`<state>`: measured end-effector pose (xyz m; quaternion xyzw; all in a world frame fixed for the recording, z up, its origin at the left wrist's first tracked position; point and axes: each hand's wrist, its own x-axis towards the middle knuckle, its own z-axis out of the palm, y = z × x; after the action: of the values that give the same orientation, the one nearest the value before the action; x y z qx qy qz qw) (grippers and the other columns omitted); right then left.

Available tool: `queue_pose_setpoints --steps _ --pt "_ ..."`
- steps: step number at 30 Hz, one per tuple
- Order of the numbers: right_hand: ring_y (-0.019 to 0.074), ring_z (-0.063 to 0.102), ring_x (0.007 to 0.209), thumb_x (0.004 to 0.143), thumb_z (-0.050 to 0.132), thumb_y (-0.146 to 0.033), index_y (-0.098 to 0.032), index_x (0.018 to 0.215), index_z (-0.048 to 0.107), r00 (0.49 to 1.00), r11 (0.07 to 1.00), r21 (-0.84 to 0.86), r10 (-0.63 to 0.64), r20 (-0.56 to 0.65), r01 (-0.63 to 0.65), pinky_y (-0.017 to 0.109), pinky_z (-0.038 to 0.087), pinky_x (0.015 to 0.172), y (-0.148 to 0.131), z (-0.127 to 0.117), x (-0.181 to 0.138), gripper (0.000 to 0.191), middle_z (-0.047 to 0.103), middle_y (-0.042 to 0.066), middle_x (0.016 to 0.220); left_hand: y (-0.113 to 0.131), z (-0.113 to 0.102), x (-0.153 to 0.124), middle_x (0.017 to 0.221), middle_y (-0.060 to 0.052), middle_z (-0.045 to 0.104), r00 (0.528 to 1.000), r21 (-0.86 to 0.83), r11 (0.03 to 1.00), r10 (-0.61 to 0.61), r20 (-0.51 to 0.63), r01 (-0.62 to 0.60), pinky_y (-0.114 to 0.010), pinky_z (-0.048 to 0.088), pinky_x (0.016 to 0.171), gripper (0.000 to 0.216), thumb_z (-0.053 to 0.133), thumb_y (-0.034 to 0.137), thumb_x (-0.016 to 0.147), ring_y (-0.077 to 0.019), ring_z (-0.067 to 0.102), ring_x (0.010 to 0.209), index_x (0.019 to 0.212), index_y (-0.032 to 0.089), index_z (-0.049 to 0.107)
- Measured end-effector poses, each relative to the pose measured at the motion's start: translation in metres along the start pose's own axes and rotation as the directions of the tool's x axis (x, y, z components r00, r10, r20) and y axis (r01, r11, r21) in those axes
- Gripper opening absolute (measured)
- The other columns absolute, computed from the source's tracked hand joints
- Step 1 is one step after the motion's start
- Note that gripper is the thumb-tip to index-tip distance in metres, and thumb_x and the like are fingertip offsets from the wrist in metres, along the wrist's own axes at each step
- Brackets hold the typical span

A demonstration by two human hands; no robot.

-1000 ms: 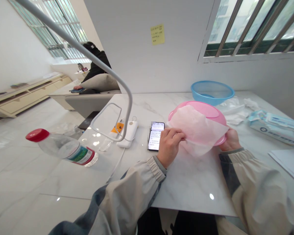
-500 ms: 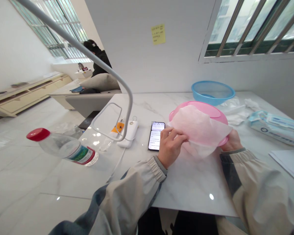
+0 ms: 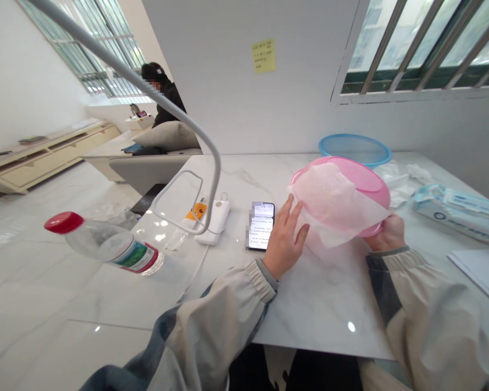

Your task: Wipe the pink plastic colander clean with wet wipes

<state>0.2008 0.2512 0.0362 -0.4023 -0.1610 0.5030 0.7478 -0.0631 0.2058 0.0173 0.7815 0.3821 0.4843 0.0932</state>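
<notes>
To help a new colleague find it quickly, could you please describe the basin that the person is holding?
On the marble table, below the barred window, the right hand tilts up a pink plastic basin. A white wipe lies over its near side, setting it apart from the uncovered blue basin just behind it.

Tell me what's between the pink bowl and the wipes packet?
Crumpled white wipes lie between the pink bowl and the wipes packet, in the head view.

Red-capped water bottle [image 3: 106,244], smartphone [image 3: 261,226], blue plastic basin [image 3: 354,147], wet-wipes packet [image 3: 458,214], yellow sticky note [image 3: 264,56]
</notes>
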Motion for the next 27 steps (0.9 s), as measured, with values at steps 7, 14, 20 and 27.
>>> queue_pose_setpoints --steps 7,14,20,27 --pt "0.0281 0.067 0.136 0.074 0.061 -0.023 -0.049 0.119 0.072 1.000 1.000 -0.005 0.001 -0.002 -0.001 0.062 0.053 0.120 0.000 -0.001 0.000 0.053 0.079 -0.009 0.125 -0.002 0.002 -0.001 0.175 -0.019 0.037 0.999 -0.025 0.999 -0.025 0.020 0.026 -0.057 0.041 0.129 0.062 0.051 0.032 0.111 -0.0306 0.039 0.163 0.169 0.025 0.030" --pt "0.0240 0.056 0.148 0.065 0.059 -0.022 -0.059 0.098 0.068 0.999 0.997 -0.069 0.043 -0.002 -0.043 0.062 0.048 0.126 0.002 -0.005 0.002 0.050 0.076 -0.020 0.121 0.000 -0.003 0.002 0.158 -0.016 0.055 0.989 0.091 0.991 -0.085 -0.125 0.096 -0.055 0.047 0.121 0.039 0.049 0.031 0.112 -0.0296 0.052 0.147 0.150 0.023 0.056" --pt "0.0218 0.053 0.151 0.070 0.058 -0.021 -0.056 0.097 0.066 0.999 0.997 -0.065 0.033 -0.017 -0.034 0.058 0.038 0.133 0.004 -0.010 0.008 0.044 0.075 -0.020 0.123 0.001 -0.009 0.007 0.146 -0.013 0.066 0.986 0.069 0.997 -0.017 -0.167 0.029 -0.051 0.050 0.118 0.029 0.048 0.027 0.113 -0.0263 0.059 0.138 0.134 0.023 0.067" --pt "0.0257 0.054 0.150 0.075 0.064 -0.029 -0.050 0.099 0.071 0.999 0.997 -0.074 0.021 -0.026 -0.023 0.062 0.043 0.129 0.003 -0.006 0.004 0.033 0.077 -0.015 0.125 -0.003 -0.003 0.006 0.145 -0.015 0.066 0.991 -0.010 0.998 -0.058 -0.124 0.057 -0.052 0.049 0.119 0.030 0.057 0.026 0.109 -0.0274 0.060 0.139 0.138 0.020 0.060"
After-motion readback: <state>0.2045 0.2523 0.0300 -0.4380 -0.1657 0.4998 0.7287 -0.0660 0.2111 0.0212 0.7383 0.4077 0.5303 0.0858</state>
